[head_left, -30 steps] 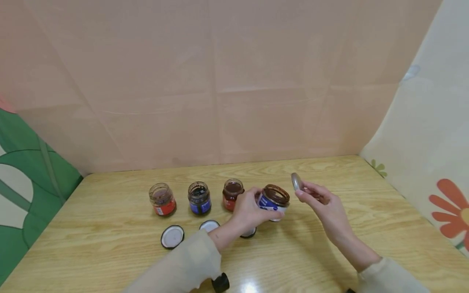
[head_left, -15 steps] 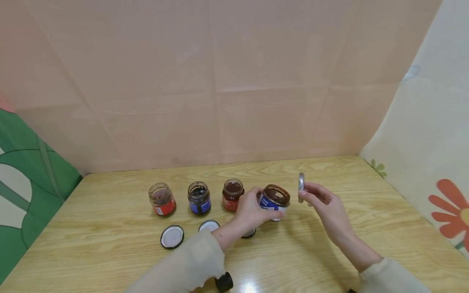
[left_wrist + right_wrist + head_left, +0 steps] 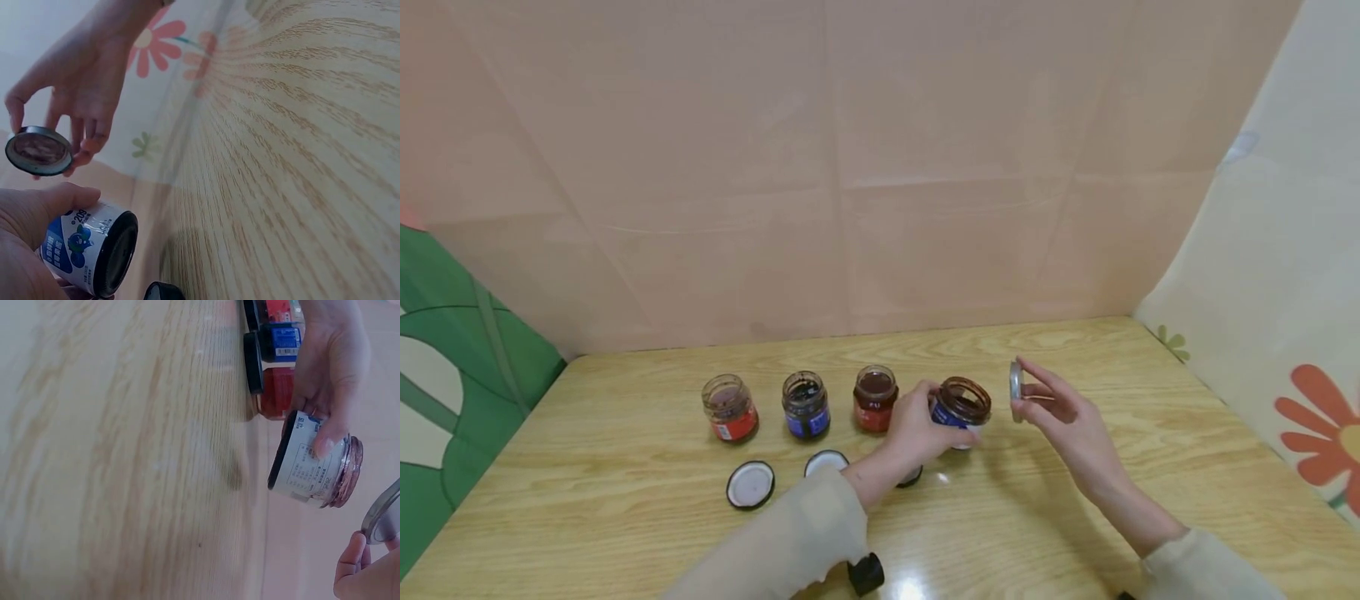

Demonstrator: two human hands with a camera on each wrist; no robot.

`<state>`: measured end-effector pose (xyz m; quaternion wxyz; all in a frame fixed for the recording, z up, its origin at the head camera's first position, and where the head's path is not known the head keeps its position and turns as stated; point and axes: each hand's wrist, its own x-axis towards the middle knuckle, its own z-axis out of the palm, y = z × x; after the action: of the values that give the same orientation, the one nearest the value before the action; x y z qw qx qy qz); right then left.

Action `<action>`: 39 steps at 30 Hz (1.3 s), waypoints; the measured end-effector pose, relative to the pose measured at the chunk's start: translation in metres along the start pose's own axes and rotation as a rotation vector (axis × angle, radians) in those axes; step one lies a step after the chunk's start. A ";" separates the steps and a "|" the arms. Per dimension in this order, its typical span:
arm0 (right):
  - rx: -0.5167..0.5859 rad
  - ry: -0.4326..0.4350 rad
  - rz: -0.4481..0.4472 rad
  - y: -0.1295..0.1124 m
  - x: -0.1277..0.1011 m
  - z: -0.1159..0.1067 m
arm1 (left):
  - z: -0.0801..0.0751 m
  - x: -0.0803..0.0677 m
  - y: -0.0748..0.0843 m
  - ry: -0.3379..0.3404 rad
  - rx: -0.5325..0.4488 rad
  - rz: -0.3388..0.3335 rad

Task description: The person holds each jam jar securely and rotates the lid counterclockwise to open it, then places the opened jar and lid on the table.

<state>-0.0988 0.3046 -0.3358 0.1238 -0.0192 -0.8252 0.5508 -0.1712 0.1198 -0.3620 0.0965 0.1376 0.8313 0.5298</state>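
Note:
In the head view my left hand (image 3: 917,429) grips a lidless glass jar (image 3: 957,415) with a blue and white label. This jar is tilted and held above the table, its mouth towards the right hand; blueberries are printed on its label (image 3: 80,244) in the left wrist view. My right hand (image 3: 1078,433) pinches a metal lid (image 3: 1016,390) by its rim, on edge, a short gap to the right of the jar. In the right wrist view the lid (image 3: 382,515) is partly cut off. Brown residue coats the inside of the jar's neck.
Three lidless jars stand in a row to the left: a red-labelled jar (image 3: 733,412), a blue-labelled jar (image 3: 807,408) and another red jar (image 3: 874,404). Nearer lie several lids, one lid (image 3: 751,485) fully visible, two partly behind the left arm. A curtain (image 3: 850,208) hangs behind the table (image 3: 625,417).
The lid has turned from a slant to upright and shifted slightly right. My right index finger has moved up to its top rim. The left hand and jar have stayed nearly still.

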 end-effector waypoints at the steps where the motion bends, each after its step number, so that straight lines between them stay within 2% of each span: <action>1: -0.010 -0.002 0.008 0.000 0.000 0.000 | 0.000 0.001 0.000 0.002 -0.001 -0.004; 7: -0.066 -0.009 0.073 -0.001 0.001 0.000 | 0.001 0.004 0.001 0.020 0.012 -0.012; 13: 0.023 -0.014 0.084 0.003 0.003 0.000 | 0.002 0.005 0.001 0.034 0.032 0.005; 17: 0.022 -0.025 0.114 0.005 0.002 0.001 | 0.004 0.008 0.000 0.038 0.031 0.005; 23: -0.013 -0.093 0.177 0.007 0.003 0.002 | 0.007 0.011 -0.001 0.058 0.063 0.016; 28: -0.035 -0.163 0.223 0.007 0.002 0.003 | 0.008 0.012 0.000 0.066 0.078 -0.003; 39: -0.091 -0.257 0.233 0.013 0.002 0.006 | 0.011 0.015 -0.003 0.078 0.111 -0.006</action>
<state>-0.1033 0.3049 -0.3495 -0.0483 -0.0495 -0.8505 0.5214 -0.1822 0.1335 -0.3695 0.0578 0.1195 0.8630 0.4874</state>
